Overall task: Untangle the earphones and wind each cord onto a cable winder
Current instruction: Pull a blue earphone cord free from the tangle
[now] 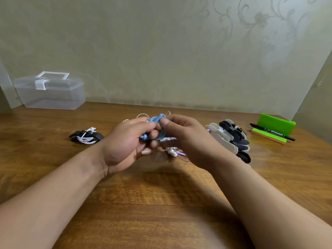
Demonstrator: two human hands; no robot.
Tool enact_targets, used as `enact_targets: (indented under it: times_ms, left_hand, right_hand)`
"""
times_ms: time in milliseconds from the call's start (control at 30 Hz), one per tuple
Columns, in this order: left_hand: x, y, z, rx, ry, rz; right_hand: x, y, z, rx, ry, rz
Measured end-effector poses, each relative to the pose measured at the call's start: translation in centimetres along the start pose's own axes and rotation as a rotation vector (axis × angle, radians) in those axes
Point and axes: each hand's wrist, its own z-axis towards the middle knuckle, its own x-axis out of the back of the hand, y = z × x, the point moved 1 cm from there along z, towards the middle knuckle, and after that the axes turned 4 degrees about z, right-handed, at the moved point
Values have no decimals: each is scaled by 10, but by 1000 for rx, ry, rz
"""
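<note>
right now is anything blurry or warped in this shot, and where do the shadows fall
Head view: the left hand and right hand gripping the blue cord look slightly motion-soft; head view: the far edge of the table bows from the wide lens; head view: a soft shadow lies under the hands, no harsh glare.

Left of your left hand (pixel 124 142) lies a wound winder (pixel 86 137) on the surface (pixel 161 203), the box (pixel 50 92) behind it (by the wall (pixel 161 51)); right of your right hand (pixel 185 139) sits the winder pile (pixel 231 139), the pen (pixel 272 132) beyond.
</note>
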Motion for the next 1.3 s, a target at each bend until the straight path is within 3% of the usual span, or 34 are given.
enact_targets:
  times_ms: [400,833,1067,1300]
  left_hand:
    - [-6,-6,3,27,28,-87]
    - [3,-2,2,157,-50,-291]
    - [1,-3,-1,199,-98,-240]
    - [-8,-8,1,79,28,-183]
  right_hand:
    - [5,9,6,-76,-4,62]
    - [11,10,3,-113,-306,259]
    - [14,13,3,-170,-259,271]
    - [6,18,9,-84,-91,166]
